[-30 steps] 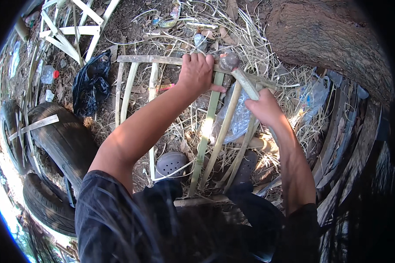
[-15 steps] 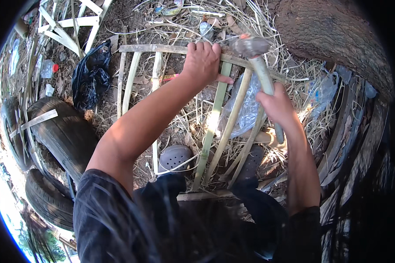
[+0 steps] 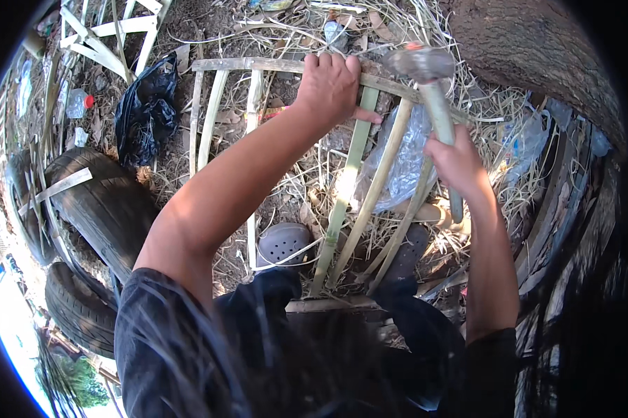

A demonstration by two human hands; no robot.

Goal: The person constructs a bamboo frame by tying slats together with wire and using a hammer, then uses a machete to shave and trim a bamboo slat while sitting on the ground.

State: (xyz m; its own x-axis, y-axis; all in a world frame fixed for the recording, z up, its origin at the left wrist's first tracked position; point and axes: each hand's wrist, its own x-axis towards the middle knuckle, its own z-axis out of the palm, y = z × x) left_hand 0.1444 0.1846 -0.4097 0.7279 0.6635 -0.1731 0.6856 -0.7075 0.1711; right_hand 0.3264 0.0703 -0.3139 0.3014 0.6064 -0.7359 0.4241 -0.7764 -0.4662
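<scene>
Left hand (image 3: 331, 83) clamps the far rail of a bamboo frame (image 3: 258, 65); right hand (image 3: 457, 160), fist around a hammer (image 3: 425, 66), should strike squarely, clear of fingers.

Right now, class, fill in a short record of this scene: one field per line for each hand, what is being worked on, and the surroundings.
Left hand: left hand grips the top crossbar of a bamboo frame
Right hand: right hand holds a hammer by its handle, head raised near the crossbar
Frame: slats run from the top bar toward the person
Ground: dry straw, grey clog
Left side: old tyres, black bag
</scene>
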